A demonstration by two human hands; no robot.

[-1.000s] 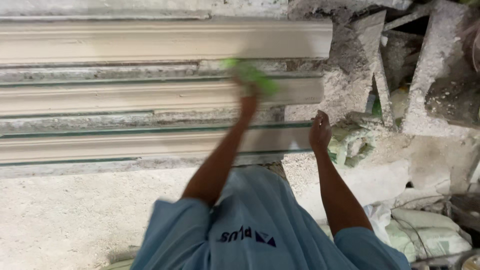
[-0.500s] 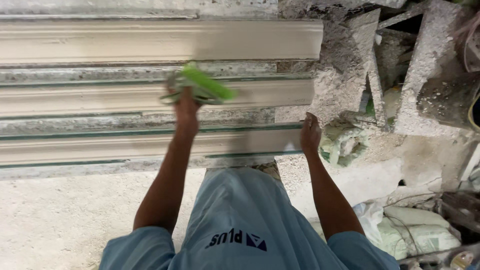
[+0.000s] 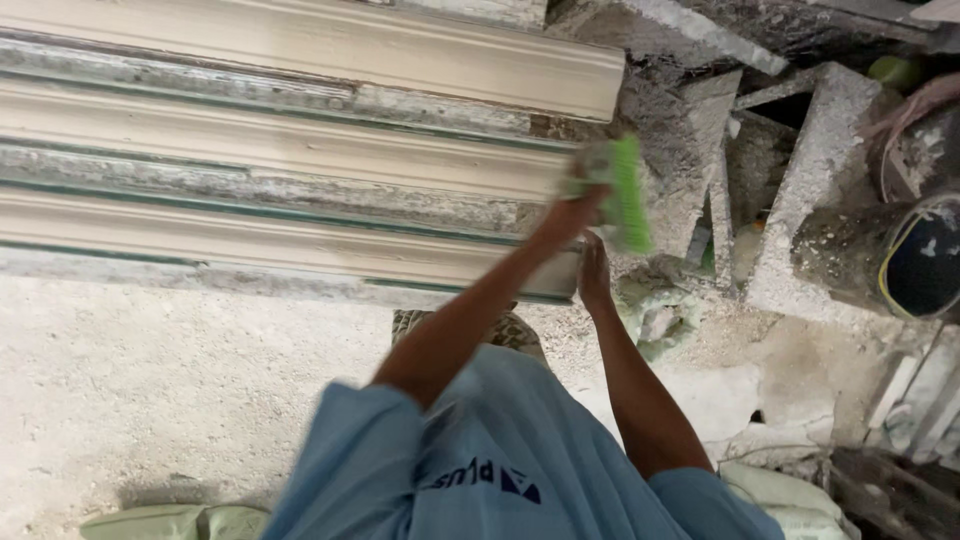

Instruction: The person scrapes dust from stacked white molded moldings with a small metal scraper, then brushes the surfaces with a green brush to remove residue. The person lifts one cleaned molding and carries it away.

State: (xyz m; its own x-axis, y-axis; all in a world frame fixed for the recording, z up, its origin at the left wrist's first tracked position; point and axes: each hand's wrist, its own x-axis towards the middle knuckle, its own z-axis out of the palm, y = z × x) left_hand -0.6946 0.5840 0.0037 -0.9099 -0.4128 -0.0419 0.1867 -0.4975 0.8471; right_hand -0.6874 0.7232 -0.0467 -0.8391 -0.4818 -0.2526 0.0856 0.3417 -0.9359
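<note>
The green brush (image 3: 625, 190), blurred, sits at the right end of the middle moulding (image 3: 300, 150), gripped in the left hand (image 3: 570, 215). The right hand (image 3: 594, 272) rests flat and open on the near moulding's (image 3: 250, 240) end. Long, even strokes along the profile would serve best, I reckon; I count three mouldings, one brush.

Soft, even daylight; faint shadow at lower left. Motion blur smears the green brush (image 3: 622, 192) and the blue sleeve (image 3: 350, 460).
</note>
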